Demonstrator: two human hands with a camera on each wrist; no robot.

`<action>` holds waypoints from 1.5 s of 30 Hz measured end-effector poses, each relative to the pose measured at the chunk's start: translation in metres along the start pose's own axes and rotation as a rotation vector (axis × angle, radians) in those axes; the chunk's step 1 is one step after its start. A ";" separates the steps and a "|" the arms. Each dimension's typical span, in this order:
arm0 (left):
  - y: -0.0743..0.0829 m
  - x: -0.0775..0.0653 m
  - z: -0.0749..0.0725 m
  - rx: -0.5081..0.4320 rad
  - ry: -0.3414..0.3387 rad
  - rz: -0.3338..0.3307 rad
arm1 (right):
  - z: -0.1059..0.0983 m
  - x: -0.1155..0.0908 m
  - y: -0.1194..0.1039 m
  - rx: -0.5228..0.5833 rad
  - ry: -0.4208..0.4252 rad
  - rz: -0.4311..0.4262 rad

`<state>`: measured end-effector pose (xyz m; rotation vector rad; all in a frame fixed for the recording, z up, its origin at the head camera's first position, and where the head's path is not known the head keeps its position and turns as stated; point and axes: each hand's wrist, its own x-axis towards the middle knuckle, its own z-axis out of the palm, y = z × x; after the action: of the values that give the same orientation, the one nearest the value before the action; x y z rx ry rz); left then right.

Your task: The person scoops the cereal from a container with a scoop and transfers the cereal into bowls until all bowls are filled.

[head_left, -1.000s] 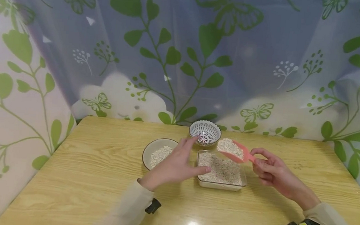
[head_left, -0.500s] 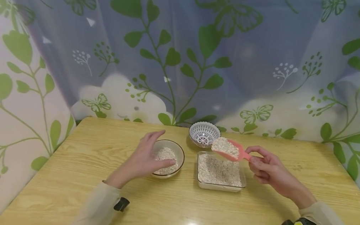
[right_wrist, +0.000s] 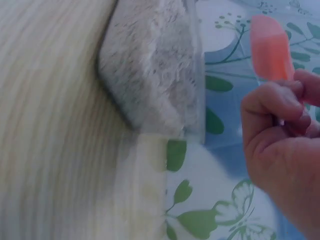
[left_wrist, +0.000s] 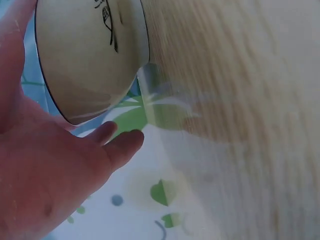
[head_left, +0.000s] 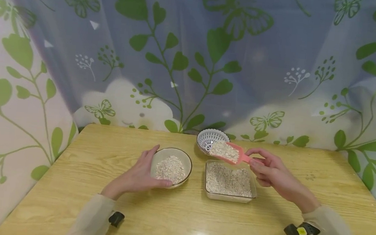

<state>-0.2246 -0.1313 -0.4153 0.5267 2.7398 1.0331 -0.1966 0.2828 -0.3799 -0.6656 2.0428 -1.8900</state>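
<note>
My left hand [head_left: 136, 174] cups the left side of a cream bowl [head_left: 188, 169] with a dark rim. Its thumb lies along the near rim and the fingers reach the far-left rim. Oat flakes [head_left: 171, 169] cover the bowl's bottom. In the left wrist view the bowl's outer wall [left_wrist: 85, 65] shows a dark plant drawing. My right hand [head_left: 278, 177] pinches the handle of a pink scoop [head_left: 234, 159], heaped with oat flakes [head_left: 222, 150]. The scoop is held above the back of a rectangular glass dish [head_left: 229, 198] filled with oats; its underside [right_wrist: 272, 52] shows in the right wrist view.
A small patterned bowl [head_left: 206, 136] with a scalloped rim stands behind the glass dish, partly covered by the scoop in the head view. The wooden table [head_left: 79, 167] ends at a leaf-and-butterfly printed curtain [head_left: 193, 58].
My left hand has moved left from over the glass dish to the cream bowl and come around its side. My right hand has carried the loaded scoop leftward.
</note>
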 end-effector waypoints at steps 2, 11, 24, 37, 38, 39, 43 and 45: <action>-0.002 0.001 0.001 -0.017 -0.022 -0.002 | 0.005 0.004 -0.002 -0.030 0.014 0.013; -0.009 0.003 0.004 -0.123 -0.090 0.035 | 0.030 0.025 -0.008 -0.082 0.038 0.089; -0.004 0.005 0.001 -0.140 -0.096 0.004 | 0.071 0.070 -0.016 -0.255 0.009 0.185; -0.007 0.006 0.004 -0.166 -0.107 -0.022 | 0.110 0.072 -0.025 -1.332 -0.009 -0.423; -0.007 0.006 0.004 -0.168 -0.106 -0.023 | 0.111 0.070 -0.025 -1.393 -0.005 -0.457; -0.007 0.006 0.004 -0.170 -0.106 -0.022 | 0.112 0.069 -0.025 -1.441 -0.001 -0.482; -0.008 0.006 0.004 -0.173 -0.106 -0.015 | 0.114 0.066 -0.024 -1.538 0.023 -0.540; -0.008 0.006 0.004 -0.174 -0.107 -0.012 | 0.114 0.065 -0.023 -1.566 0.038 -0.552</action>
<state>-0.2312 -0.1322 -0.4235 0.5214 2.5280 1.1903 -0.1920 0.1508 -0.3620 -1.5478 3.2753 0.0472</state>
